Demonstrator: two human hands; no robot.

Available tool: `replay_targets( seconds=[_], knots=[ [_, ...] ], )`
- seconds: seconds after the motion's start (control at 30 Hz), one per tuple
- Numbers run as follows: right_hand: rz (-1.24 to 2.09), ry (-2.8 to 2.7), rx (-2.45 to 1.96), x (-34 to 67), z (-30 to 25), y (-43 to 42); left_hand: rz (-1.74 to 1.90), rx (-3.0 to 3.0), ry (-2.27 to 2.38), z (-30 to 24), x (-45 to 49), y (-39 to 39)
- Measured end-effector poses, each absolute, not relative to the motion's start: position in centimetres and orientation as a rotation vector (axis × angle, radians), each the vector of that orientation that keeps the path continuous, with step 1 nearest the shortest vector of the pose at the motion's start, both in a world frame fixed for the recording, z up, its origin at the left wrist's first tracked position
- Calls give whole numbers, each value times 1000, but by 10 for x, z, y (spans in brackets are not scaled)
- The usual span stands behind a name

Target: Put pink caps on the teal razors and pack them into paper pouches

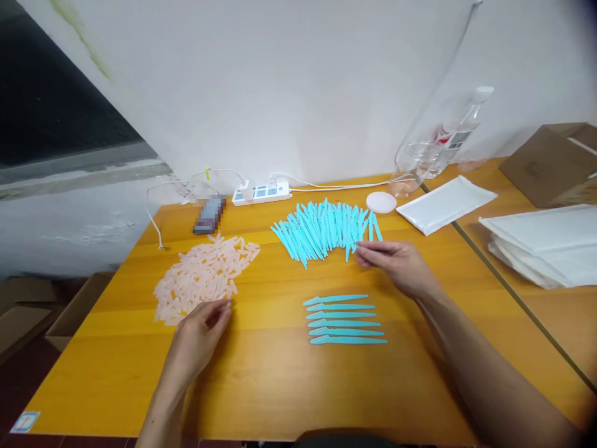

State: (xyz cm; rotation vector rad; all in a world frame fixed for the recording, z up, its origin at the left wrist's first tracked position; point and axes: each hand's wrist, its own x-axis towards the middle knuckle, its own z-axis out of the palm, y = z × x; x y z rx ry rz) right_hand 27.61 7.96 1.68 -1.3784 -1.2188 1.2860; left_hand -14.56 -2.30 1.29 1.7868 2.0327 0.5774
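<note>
My left hand (201, 330) rests at the near edge of a heap of pale pink plastic caps (205, 277), its fingers curled in a pinch at one cap. My right hand (396, 261) reaches to the right end of a fan-shaped pile of turquoise plastic sticks (326, 229); its fingertips close together on the end of one stick. Between my hands, several turquoise sticks fitted with caps (345, 319) lie side by side in a neat row on the orange wooden table (280, 373).
A white power strip (261, 191) with cables and a blurred dark phone (209, 213) sit at the back. A round white lid (381, 201), clear bottles (438, 146), white padded bags (445, 203), a second stack (545, 242) and a cardboard box (550, 163) lie right.
</note>
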Motion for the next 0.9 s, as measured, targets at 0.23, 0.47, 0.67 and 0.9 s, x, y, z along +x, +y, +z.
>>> replay_targets(
  seconds=[0.23, 0.47, 0.67, 0.9],
  knots=[
    [1400, -1565, -1327, 263, 6, 56, 750, 2121, 1528, 42, -77, 10],
    [1352, -1638, -1242, 263, 7, 54, 609, 2310, 1353, 53, -43, 29],
    [1414, -1667, -1184, 260, 3, 52, 601, 2366, 1324, 48, -32, 25],
    [1425, -1789, -1092, 257, 18, 46, 578, 2519, 1263, 50, -19, 22]
  ],
)
